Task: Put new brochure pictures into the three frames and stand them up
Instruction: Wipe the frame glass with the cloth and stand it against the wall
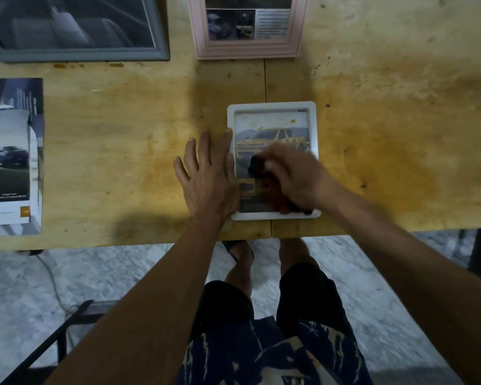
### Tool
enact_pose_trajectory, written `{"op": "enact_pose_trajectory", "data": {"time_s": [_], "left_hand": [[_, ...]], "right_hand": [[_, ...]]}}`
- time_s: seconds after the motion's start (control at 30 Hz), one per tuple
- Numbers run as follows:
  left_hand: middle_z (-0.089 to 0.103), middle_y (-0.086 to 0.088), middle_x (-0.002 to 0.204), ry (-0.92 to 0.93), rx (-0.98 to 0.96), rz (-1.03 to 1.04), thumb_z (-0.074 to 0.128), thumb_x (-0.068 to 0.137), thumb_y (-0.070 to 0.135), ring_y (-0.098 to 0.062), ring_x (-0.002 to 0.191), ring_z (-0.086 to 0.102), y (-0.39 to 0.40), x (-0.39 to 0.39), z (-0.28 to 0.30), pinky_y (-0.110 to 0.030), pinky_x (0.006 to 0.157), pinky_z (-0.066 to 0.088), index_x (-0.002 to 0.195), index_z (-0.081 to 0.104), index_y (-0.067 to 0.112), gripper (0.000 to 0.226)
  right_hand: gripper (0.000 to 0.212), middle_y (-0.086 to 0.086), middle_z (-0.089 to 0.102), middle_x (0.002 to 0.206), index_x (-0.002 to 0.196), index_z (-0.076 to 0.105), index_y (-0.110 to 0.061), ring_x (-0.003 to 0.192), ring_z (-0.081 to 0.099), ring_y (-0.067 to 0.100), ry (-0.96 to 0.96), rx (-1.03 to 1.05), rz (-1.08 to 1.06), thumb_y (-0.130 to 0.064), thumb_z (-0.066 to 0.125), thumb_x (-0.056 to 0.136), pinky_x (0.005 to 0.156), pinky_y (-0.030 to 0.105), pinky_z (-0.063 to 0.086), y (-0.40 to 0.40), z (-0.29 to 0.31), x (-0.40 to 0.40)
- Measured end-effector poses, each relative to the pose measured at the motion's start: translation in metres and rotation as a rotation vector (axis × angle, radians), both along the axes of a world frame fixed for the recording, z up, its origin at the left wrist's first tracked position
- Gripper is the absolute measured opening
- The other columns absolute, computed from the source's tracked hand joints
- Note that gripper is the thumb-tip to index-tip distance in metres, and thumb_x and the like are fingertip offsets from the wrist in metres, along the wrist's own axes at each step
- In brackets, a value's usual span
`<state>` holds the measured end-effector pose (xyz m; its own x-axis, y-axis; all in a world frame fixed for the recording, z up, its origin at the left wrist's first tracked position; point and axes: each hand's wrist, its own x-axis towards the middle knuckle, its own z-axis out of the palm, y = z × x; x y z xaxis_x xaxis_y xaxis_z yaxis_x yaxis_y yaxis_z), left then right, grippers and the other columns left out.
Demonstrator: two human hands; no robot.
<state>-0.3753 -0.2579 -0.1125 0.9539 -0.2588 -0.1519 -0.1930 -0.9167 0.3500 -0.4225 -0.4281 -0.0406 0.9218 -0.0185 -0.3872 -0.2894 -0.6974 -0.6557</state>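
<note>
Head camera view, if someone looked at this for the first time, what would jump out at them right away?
First, the white frame near the table's front edge, showing a yellow truck picture. The left hand lies flat at its left edge while the blurred right hand holds a dark red cloth on the glass. Next, the grey frame and pink frame at the far edge, and the brochure pages at left.

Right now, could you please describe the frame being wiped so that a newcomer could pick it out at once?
On the wooden table, look at the near edge in the middle, under the person's two hands. The white frame lies flat there, holding a picture of a yellow truck. The other two frames, the grey frame and the pink frame, lie at the table's far edge.
</note>
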Motion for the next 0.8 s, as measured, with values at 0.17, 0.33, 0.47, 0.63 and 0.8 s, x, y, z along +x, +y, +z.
{"op": "enact_pose_trajectory", "data": {"time_s": [0.17,0.33,0.47,0.63,0.8], "left_hand": [[0.026,0.004,0.162,-0.011,-0.011,0.006,0.025,0.107,0.041,-0.026,0.151,0.014,-0.001,0.000,0.001,-0.056,0.120,0.010,0.151,0.027,0.047,0.044],[0.027,0.002,0.161,-0.022,-0.008,0.004,0.026,0.108,0.041,-0.028,0.151,0.015,-0.002,-0.002,0.003,-0.057,0.119,0.011,0.151,0.029,0.045,0.043],[0.026,0.002,0.162,-0.025,-0.008,0.000,0.025,0.108,0.042,-0.028,0.151,0.015,-0.002,-0.002,0.001,-0.058,0.118,0.012,0.151,0.029,0.045,0.044],[0.025,0.002,0.162,-0.017,-0.001,-0.001,0.023,0.108,0.043,-0.028,0.151,0.015,-0.002,-0.002,0.001,-0.058,0.119,0.011,0.151,0.028,0.045,0.044],[0.025,0.001,0.162,-0.020,-0.003,-0.001,0.022,0.107,0.044,-0.029,0.150,0.016,-0.002,-0.002,0.002,-0.059,0.118,0.012,0.152,0.027,0.045,0.045]], "right_hand": [[0.023,0.001,0.053,0.103,0.108,0.055,-0.009,0.098,0.055,0.015,-0.314,-0.238,-0.168,-0.028,0.057,0.095,0.070,0.016,0.036,-0.034,-0.003,0.045],[0.040,0.009,0.057,0.124,0.115,0.059,-0.011,0.116,0.046,0.037,-0.293,-0.770,-0.020,-0.042,0.041,0.097,0.087,0.048,0.041,-0.025,-0.026,0.031],[0.044,0.009,0.052,0.135,0.133,0.050,-0.010,0.123,0.043,0.036,-0.229,-0.627,0.002,-0.019,0.051,0.090,0.094,0.047,0.044,-0.019,-0.034,0.022],[0.048,0.014,0.065,0.113,0.123,0.059,-0.002,0.102,0.053,0.037,-0.359,-0.542,0.053,0.000,0.067,0.076,0.084,0.046,0.052,-0.003,-0.022,0.008],[0.039,0.009,0.066,0.110,0.116,0.062,-0.011,0.099,0.055,0.035,-0.338,-0.518,0.143,-0.006,0.056,0.078,0.083,0.042,0.052,0.018,-0.024,-0.033]]}}
